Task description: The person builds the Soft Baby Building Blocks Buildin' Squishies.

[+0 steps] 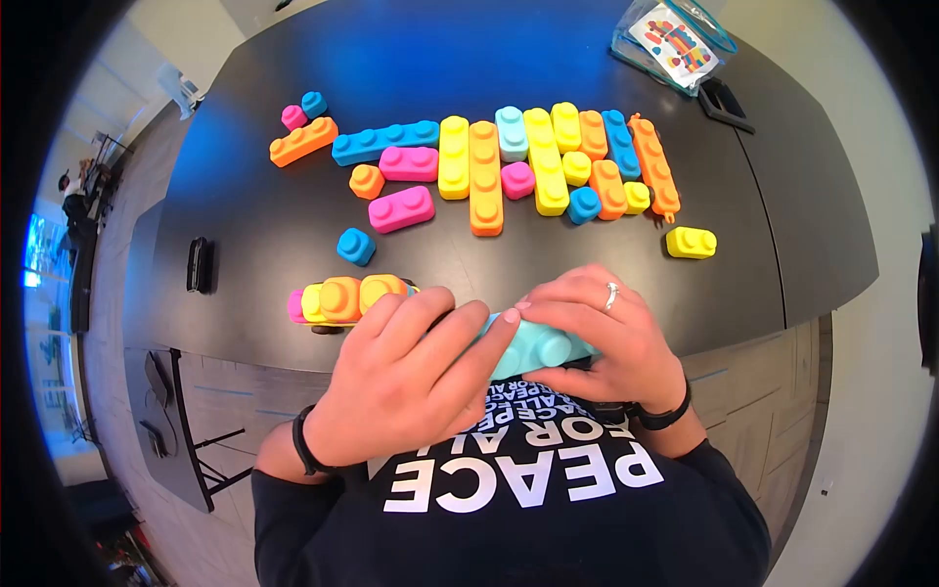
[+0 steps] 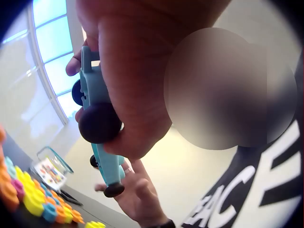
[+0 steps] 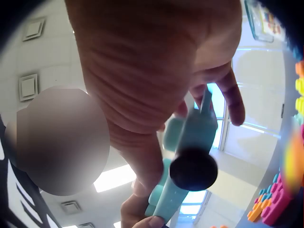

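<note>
In the head view, a light-blue toy car base (image 1: 540,344) with round studs is held close in front of the black shirt. My left hand (image 1: 411,377) grips one end of it, index finger reaching over the top. On the other end is my right hand (image 1: 611,338), with a ring, its thumb and fingers around the sides. The left wrist view shows the base's black wheels (image 2: 99,123) and a hook-like loop at one end. Just left of my left hand stands a wheeled toy car (image 1: 339,298) topped with orange, yellow and pink blocks.
Many colourful studded blocks (image 1: 485,176) lie grouped across the table's middle. A yellow block (image 1: 692,243) sits apart at right, a blue block (image 1: 355,247) at left. A clear bag (image 1: 675,41) with a picture card stands at the far right. One black case (image 1: 199,265) lies at left.
</note>
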### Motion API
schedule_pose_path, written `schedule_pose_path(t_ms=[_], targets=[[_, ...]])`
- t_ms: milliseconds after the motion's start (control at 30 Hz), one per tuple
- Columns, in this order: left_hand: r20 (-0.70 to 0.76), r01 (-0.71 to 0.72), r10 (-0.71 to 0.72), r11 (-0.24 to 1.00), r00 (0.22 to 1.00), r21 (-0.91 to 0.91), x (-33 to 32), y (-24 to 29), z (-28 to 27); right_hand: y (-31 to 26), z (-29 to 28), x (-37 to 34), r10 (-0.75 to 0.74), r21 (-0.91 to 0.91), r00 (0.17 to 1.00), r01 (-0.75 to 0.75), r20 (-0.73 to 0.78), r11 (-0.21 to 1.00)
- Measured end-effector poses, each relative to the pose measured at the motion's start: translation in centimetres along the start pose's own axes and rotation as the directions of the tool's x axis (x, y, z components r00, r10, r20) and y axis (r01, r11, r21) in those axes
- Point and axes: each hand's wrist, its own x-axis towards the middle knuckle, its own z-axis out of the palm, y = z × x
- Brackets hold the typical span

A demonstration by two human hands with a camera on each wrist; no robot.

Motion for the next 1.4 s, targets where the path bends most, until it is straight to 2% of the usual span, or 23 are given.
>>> schedule_pose_path(t_ms=[100,167,267,333,367,467,600,700,900,1067,1167,1400], targets=[[0.065,0.079,-0.071,0.989,0.995,-0.128,-0.4,-1.0,0.7,1.1,0.9,-1.6,0.112,-0.017,0.993,-0.111,0.032,0.994],[0.059,0.156,-0.151,0.982,0.987,-0.103,-0.5,-1.7,-0.5,2.4,1.0,-2.8,0.162,-0.019,0.985,-0.161,0.054,0.987],[0.11,0.257,-0.251,0.966,0.962,-0.039,-1.1,-3.5,-1.8,3.7,0.4,-4.0,0.337,-0.081,0.94,-0.332,0.06,0.94],[0.19,0.314,-0.31,0.949,0.932,0.009,-2.2,-4.8,-1.4,4.8,0.2,-4.3,0.346,-0.125,0.936,-0.337,0.067,0.933],[0.178,0.373,-0.362,0.927,0.915,-0.034,-2.4,-5.0,-0.8,5.3,0.2,-4.5,0.347,-0.141,0.934,-0.334,0.08,0.932],[0.211,0.393,-0.389,0.919,0.897,0.026,-3.1,-6.1,0.8,6.1,0.8,-4.6,0.358,-0.161,0.928,-0.34,0.105,0.927],[0.173,0.393,-0.381,0.919,0.908,-0.038,-3.3,-6.6,0.0,6.4,2.4,-4.5,0.406,-0.104,0.904,-0.394,0.138,0.913],[0.159,0.393,-0.38,0.917,0.911,-0.064,-3.1,-6.9,-0.4,7.1,3.4,-3.7,0.322,-0.12,0.929,-0.304,0.181,0.945],[0.185,0.373,-0.362,0.927,0.914,-0.029,-3.0,-6.5,0.3,7.3,4.6,-2.9,0.31,-0.128,0.93,-0.289,0.196,0.949],[0.225,0.365,-0.368,0.929,0.902,0.057,-2.7,-6.7,0.8,7.4,5.3,-2.6,0.301,-0.13,0.94,-0.282,0.158,0.95],[0.182,0.401,-0.402,0.915,0.898,0.042,-3.1,-7.4,0.9,7.4,5.8,-2.1,0.299,-0.16,0.946,-0.278,0.128,0.947],[0.188,0.405,-0.403,0.914,0.896,0.032,-4.3,-8.4,0.1,8.1,5.5,-2.0,0.316,-0.179,0.941,-0.293,0.121,0.939]])
